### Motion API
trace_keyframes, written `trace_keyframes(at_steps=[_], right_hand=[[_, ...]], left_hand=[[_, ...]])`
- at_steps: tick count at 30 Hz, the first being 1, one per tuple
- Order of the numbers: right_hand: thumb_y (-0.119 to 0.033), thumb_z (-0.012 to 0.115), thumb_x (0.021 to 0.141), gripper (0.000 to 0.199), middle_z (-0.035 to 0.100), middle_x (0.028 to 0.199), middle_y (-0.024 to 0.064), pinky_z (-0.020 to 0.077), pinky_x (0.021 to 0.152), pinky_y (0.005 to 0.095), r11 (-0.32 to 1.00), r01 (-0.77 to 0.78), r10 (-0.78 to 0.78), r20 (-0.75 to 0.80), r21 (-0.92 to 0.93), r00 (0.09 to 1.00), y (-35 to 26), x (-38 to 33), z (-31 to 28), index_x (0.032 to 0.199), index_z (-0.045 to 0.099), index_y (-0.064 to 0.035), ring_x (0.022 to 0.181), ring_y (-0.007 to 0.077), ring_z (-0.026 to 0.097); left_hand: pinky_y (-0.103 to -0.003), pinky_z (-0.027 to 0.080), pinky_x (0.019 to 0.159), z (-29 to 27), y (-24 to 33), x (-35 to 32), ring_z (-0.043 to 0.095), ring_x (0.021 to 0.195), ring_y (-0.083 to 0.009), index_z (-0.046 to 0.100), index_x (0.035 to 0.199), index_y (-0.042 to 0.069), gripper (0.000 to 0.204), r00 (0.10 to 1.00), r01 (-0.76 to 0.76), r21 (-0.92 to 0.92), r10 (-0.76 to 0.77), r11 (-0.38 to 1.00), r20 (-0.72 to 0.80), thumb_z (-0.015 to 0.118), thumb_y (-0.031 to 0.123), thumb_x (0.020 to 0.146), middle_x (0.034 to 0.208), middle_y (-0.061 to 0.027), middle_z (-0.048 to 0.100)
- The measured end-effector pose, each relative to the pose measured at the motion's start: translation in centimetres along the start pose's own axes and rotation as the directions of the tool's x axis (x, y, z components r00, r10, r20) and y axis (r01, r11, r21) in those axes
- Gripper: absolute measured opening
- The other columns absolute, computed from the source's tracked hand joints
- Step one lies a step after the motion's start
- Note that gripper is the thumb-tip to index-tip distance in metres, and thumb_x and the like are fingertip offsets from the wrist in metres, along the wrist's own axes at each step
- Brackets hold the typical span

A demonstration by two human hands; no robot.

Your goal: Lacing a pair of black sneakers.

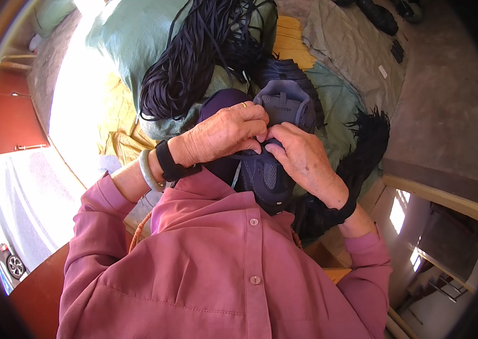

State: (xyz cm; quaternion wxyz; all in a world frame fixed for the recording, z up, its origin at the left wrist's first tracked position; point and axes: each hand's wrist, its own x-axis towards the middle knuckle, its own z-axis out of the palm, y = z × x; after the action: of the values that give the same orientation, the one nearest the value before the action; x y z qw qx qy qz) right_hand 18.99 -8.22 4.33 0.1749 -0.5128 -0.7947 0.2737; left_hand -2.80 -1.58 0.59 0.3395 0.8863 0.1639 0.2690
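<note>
A dark grey-blue sneaker (270, 181) rests on my lap, its toe toward me and its heel opening away. My left hand (227, 129) comes in from the left side of the shoe's lacing area, thumb and fingers pinched together; what lies in that pinch is too small to make out. From the right, my right hand (305, 158) has its thumb and bent forefinger closed on the shoe's upper beside the tongue. Both sets of fingertips nearly meet over the eyelets. A large bundle of black shoelaces (177, 79) drapes over a green sack beyond my left hand.
Another black lace bundle (371, 141) lies to the right of my right hand. A dark ribbed item (304, 85) sits behind the shoe. Yellow cloth (295, 42) and a grey-brown cloth (340, 39) cover the floor farther off. A wooden frame edge (442, 200) runs at right.
</note>
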Motion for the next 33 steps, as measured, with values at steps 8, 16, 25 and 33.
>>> trace_keyframes(at_steps=[8,16,25,33], right_hand=[[-0.007,0.070,0.085,0.014,0.059,0.093,0.0136,0.0525,0.071,0.0482,0.996,0.064,-0.064,-0.005,-0.063,0.998,0.4,-0.1,0.6,0.095,0.060,-0.0050,0.085,0.0394,0.065],[0.002,0.060,0.095,0.017,0.064,0.097,0.0056,0.0512,0.082,0.0282,0.883,-0.171,0.308,-0.264,0.438,0.914,1.6,1.2,-3.5,0.111,0.060,-0.0035,0.086,0.0116,0.061],[-0.004,0.058,0.101,0.009,0.062,0.105,0.0052,0.0485,0.090,0.0267,0.698,0.042,0.215,-0.265,0.715,0.940,0.4,2.4,-1.7,0.109,0.057,-0.0014,0.096,0.0114,0.058],[0.000,0.048,0.100,0.013,0.069,0.113,0.0144,0.0488,0.100,0.0373,0.792,0.069,0.093,-0.233,0.606,0.968,0.2,3.2,-2.3,0.112,0.045,-0.0016,0.106,0.0252,0.066]], left_hand=[[-0.039,0.052,0.086,-0.1,0.5,0.0,0.061,0.100,-0.0304,0.065,0.093,0.006,0.026,0.999,0.006,0.001,-0.006,1.000,-0.044,0.083,0.011,0.075,0.107,-0.0082,0.061],[-0.041,0.051,0.089,-0.5,1.1,0.6,0.061,0.101,-0.0323,0.066,0.099,0.005,0.023,0.996,0.061,-0.024,-0.062,0.998,-0.063,0.080,0.016,0.084,0.106,-0.0103,0.062],[-0.043,0.050,0.073,0.9,4.1,3.0,0.061,0.083,-0.0388,0.064,0.102,0.000,0.015,0.932,0.303,-0.074,-0.312,0.950,-0.183,0.068,0.014,0.098,0.090,-0.0176,0.063],[-0.039,0.053,0.075,0.7,4.0,4.2,0.066,0.079,-0.0256,0.064,0.111,-0.003,0.027,0.849,0.499,-0.424,-0.524,0.755,0.067,0.055,0.023,0.108,0.088,-0.0124,0.069]])
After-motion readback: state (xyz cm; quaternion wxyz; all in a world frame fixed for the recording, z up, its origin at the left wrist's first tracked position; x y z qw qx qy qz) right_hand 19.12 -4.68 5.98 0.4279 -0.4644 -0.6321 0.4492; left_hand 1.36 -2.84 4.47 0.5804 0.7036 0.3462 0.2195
